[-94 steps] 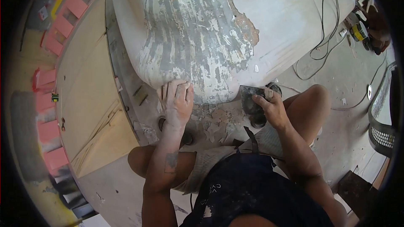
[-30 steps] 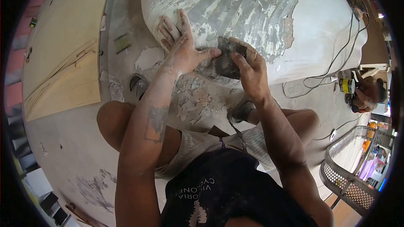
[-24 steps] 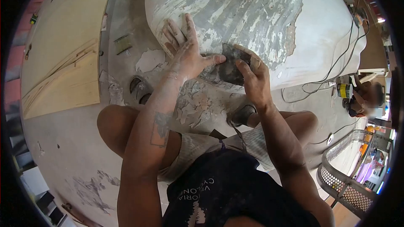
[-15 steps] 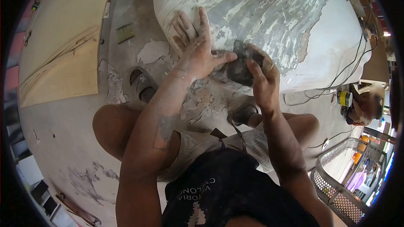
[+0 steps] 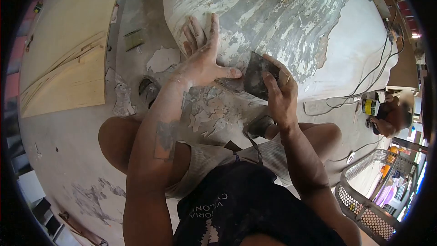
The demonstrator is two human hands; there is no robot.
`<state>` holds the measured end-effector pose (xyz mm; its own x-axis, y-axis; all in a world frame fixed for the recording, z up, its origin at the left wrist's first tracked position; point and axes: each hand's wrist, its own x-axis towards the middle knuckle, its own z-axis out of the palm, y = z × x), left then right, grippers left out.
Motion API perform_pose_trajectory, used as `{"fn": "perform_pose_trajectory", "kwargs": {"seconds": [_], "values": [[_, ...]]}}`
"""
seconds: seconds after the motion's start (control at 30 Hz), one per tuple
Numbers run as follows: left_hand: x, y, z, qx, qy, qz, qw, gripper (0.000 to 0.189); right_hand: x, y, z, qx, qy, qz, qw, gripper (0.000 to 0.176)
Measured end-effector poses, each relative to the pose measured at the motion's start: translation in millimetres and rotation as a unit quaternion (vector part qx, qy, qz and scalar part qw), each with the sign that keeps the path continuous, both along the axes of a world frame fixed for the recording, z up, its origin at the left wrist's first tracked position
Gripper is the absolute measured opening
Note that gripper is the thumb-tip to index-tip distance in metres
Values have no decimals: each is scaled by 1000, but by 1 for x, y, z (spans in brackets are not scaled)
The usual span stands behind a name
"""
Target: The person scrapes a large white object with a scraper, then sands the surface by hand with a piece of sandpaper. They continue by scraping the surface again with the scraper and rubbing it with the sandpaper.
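A large rounded white form [image 5: 346,27] with patchy, peeling grey and white paint stands in front of me on the floor. My left hand [image 5: 200,59] lies flat on its lower edge, fingers spread. My right hand [image 5: 280,93] grips a dark flat scraper blade [image 5: 257,79] and presses it against the painted surface just right of my left thumb. I am squatting, with both knees in view below my arms.
Paint flakes [image 5: 214,111] litter the concrete floor under the form. A plywood sheet [image 5: 63,77] lies at the left. Black cables [image 5: 364,77] trail over the form at the right, where another person [image 5: 393,114] works. A perforated metal basket [image 5: 373,196] stands at the lower right.
My right hand has gone from below the form up onto its painted face with the scraper, and over the last second has shifted it slightly. My left hand stays flat on the form.
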<state>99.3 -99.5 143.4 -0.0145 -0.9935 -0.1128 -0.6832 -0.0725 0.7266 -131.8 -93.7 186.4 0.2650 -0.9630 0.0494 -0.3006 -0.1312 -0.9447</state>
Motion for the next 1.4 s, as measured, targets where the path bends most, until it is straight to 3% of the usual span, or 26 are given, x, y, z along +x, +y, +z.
{"fn": "perform_pose_trajectory", "kwargs": {"seconds": [0.23, 0.33, 0.43, 0.53, 0.63, 0.73, 0.77, 0.87, 1.03, 1.13, 1.17, 1.2, 1.23, 1.27, 1.4], "values": [[-8, 3, 5, 8, -39, 22, 999, 171, -8, 9, -1, 49, -54, -7, 997, 34], [-10, 2, 5, 6, -60, 29, 998, 172, -3, 5, -8, -33, 50, 0, 998, 37], [-13, 1, -3, -29, -52, 43, 997, 173, -2, 10, 3, -4, 34, 7, 999, 38], [-13, 1, 2, -2, -66, 44, 997, 173, -4, 11, 2, 64, -70, -12, 995, 37], [-15, 1, 1, -6, -70, 51, 996, 173, 11, -1, 1, -33, 72, 42, 996, 37], [-12, 2, 0, -29, -38, 47, 998, 171, 13, -3, 7, -60, 72, 34, 995, 37], [-11, 0, 0, -26, -46, 51, 997, 171, 10, 1, 16, -7, 17, 12, 1000, 36], [-15, 3, 1, -10, -61, 50, 997, 170, 5, 3, 16, 27, 31, 15, 999, 36], [-5, -1, -6, -6, 19, 20, 1000, 168, 15, -4, 9, -64, 91, 52, 992, 38], [-10, 3, -3, -25, -30, 42, 998, 167, 8, -3, 29, 9, 57, 27, 998, 38], [-12, 3, -3, -14, -40, 46, 998, 166, 7, -9, 17, -39, 105, 60, 992, 37], [-12, 3, -4, -5, -50, 49, 998, 165, 14, -9, 17, 47, 63, 85, 993, 35], [-11, 1, -5, 0, -60, 49, 997, 164, 22, -10, -5, -26, 20, 86, 996, 34], [-8, -1, -5, -15, -59, 45, 997, 163, 23, -6, -12, -49, 71, 75, 993, 35], [-8, 5, -6, -53, -44, 32, 997, 157, 9, 7, 14, -69, 109, 59, 990, 34]]}}
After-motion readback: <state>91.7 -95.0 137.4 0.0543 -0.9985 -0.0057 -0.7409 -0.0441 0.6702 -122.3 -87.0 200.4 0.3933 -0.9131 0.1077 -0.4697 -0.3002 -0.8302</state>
